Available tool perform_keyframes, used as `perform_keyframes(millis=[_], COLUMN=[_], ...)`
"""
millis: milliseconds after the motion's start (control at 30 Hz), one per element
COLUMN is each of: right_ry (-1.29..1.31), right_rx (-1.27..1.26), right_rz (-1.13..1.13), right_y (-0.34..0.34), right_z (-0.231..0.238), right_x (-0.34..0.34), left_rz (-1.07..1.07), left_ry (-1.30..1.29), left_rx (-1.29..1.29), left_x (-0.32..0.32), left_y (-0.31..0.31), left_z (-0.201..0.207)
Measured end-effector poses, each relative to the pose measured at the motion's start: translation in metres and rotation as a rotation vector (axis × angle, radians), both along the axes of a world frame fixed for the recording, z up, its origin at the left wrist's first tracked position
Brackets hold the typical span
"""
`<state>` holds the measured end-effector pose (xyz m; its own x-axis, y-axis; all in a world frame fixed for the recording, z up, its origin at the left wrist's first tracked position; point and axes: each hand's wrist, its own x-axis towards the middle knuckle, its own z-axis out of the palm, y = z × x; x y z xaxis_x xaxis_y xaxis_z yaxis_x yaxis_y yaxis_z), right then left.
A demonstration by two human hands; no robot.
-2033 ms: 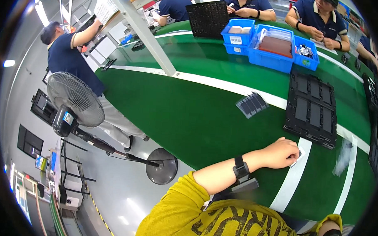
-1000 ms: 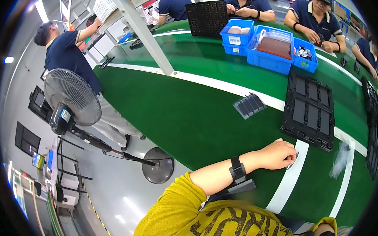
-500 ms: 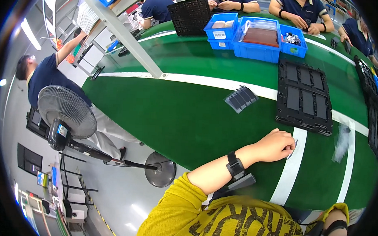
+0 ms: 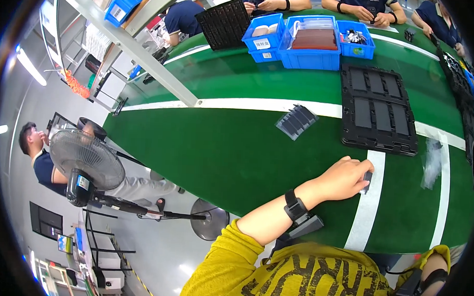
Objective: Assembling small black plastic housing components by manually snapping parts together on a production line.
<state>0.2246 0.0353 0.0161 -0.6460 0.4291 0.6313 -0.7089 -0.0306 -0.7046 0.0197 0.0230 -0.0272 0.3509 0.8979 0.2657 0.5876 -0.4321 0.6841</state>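
My left hand (image 4: 346, 178) rests low over the green table, fingers curled and closed on a small dark flat piece (image 4: 368, 182) at the edge of a white strip (image 4: 367, 220). Part of the piece is hidden by the fingers. Just beyond the hand lies a black tray (image 4: 380, 110) with several dark grey rectangular panels in its slots. Farther left, a clear sheet with dark strips (image 4: 297, 121) lies flat on the table. At the lower right only my right arm (image 4: 435, 280) with a black band shows; the right hand is out of the picture.
Blue bins (image 4: 309, 52) stand at the far side, near co-workers' hands (image 4: 374, 16). A black tray (image 4: 220, 23) leans upright beside them. Clear film (image 4: 432, 164) lies right of my hand. A white post (image 4: 131, 48) rises at left; a fan (image 4: 88, 161) stands off the table edge.
My left hand has tilted slightly, and more of the small dark piece shows at its fingertips. The view has shifted a little. The person behind the fan has lowered a raised arm.
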Motion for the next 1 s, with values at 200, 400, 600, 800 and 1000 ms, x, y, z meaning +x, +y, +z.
perform_keyframes(millis=[200,400,600,800,1000], right_ry=[-0.002,0.196,0.182,0.121,0.161], right_rx=[0.054,-0.154,-0.467,-0.552,-0.743], right_rz=[-0.023,-0.416,-0.222,-0.206,-0.145], right_y=[0.004,0.005,0.014,0.01,0.015], right_z=[0.013,0.048,0.039,0.047,0.039], right_x=[0.012,0.002,0.001,0.009,0.008], left_rz=[0.039,0.117,0.178,0.164,0.177], left_ry=[-0.026,-0.241,-0.21,-0.185,0.005], left_rx=[0.023,-0.013,0.024,-0.068,-0.055], left_x=[0.011,0.004,-0.001,0.005,0.008], left_y=[0.001,-0.002,-0.001,0.0,-0.005], left_z=[-0.007,0.0,0.007,0.006,0.007])
